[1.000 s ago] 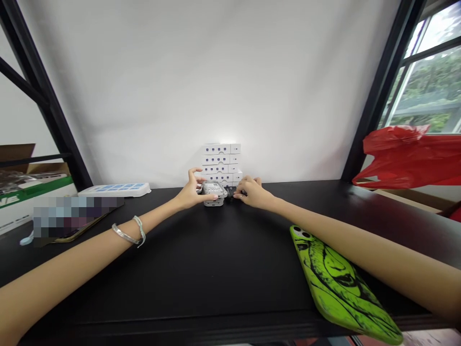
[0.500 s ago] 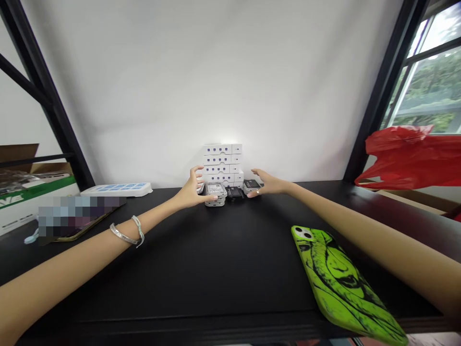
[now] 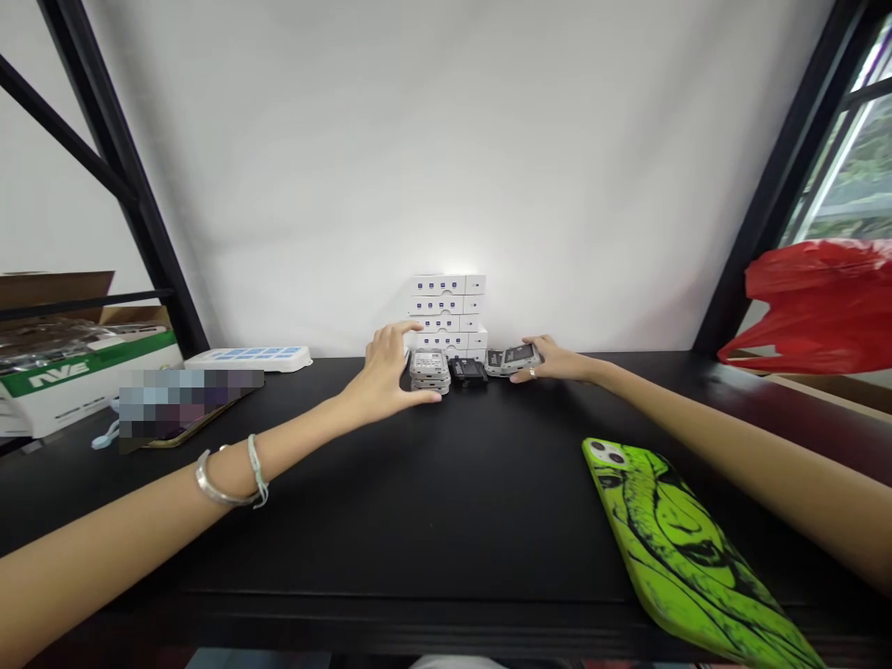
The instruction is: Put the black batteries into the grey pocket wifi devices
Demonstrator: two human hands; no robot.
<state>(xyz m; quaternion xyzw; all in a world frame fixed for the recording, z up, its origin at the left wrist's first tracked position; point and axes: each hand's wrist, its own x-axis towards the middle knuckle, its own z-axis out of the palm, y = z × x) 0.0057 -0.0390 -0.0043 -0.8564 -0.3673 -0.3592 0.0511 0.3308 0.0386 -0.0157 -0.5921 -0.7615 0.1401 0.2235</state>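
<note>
Dark-faced device (image 3: 519,356) sat tilted, pinched in the right hand (image 3: 554,360) at one o'clock on the black table (image 3: 446,506) — the left hand (image 3: 383,376) gaped wide beside a silver stack (image 3: 430,370) at twelve. White boxes (image 3: 448,307) stood behind; a green-cased phone (image 3: 687,544) lay at four.

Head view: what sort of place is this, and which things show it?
Probably a workroom or storeroom: a black work surface between dark posts, stacked white boxes and an open carton.
</note>
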